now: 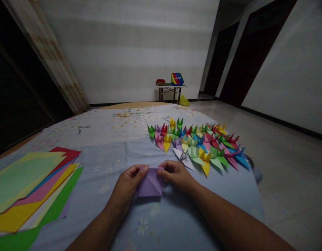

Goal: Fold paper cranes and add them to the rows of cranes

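Both hands, the left (133,176) and the right (176,174), pinch the upper corners of a folded purple paper (150,184) between thumbs and curled fingers, above the blue-clothed worktop (129,223).

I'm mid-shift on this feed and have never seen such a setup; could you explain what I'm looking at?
There is no machine here: these are a person's bare hands. The single picture comes from a camera worn on that person's head, looking forward and down. The left hand and right hand hold a folded purple paper between them, each near an upper corner. Beneath is a light blue flowered cloth. To the left lie loose coloured sheets, overlapping; to the right stand many folded paper birds in mixed colours.
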`<state>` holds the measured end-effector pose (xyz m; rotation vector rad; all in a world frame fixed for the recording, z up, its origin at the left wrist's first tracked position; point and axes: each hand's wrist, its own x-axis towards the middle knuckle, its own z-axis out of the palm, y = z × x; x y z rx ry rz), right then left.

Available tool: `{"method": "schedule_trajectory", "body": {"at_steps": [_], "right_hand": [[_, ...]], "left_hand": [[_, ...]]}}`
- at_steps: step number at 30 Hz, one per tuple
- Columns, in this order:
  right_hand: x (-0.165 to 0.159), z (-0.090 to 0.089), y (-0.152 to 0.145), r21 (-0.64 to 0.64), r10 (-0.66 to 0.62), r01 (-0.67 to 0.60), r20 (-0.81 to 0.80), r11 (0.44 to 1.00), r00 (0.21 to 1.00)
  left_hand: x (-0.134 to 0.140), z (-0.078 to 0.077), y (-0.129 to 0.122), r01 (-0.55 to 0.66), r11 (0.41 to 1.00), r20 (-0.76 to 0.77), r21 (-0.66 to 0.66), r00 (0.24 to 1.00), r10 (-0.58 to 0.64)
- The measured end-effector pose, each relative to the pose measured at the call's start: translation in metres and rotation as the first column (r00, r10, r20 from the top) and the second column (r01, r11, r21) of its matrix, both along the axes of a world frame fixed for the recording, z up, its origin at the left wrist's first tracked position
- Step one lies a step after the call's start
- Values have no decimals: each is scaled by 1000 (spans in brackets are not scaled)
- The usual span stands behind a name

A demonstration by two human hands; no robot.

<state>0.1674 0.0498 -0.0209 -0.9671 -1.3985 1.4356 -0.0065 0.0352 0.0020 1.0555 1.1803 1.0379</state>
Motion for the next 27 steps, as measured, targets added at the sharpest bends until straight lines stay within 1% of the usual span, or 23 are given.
{"method": "schedule_trajectory", "body": {"at_steps": [8,15,18,22,25,27], "right_hand": [[1,1,-1,20,-8,7,38,1000,999],[1,0,1,13,-39,39,53,999,998],[2,-1,1,14,-20,19,80,1000,997],[1,-3,0,93,-10,-7,182,996,983],[0,-5,0,166,-60,10,297,986,953],[-1,-6,2,178,-107,47,349,983,931]], "left_hand": [[-1,1,0,-24,1000,-72,16,997,25],[1,7,-2,-39,999,-134,11,990,40],[1,8,-2,-28,999,-143,18,989,31],[-1,6,0,-18,998,-213,63,977,31],[-3,2,3,-20,993,-293,116,955,53],[-5,-1,6,-35,984,-328,172,940,91]]}}
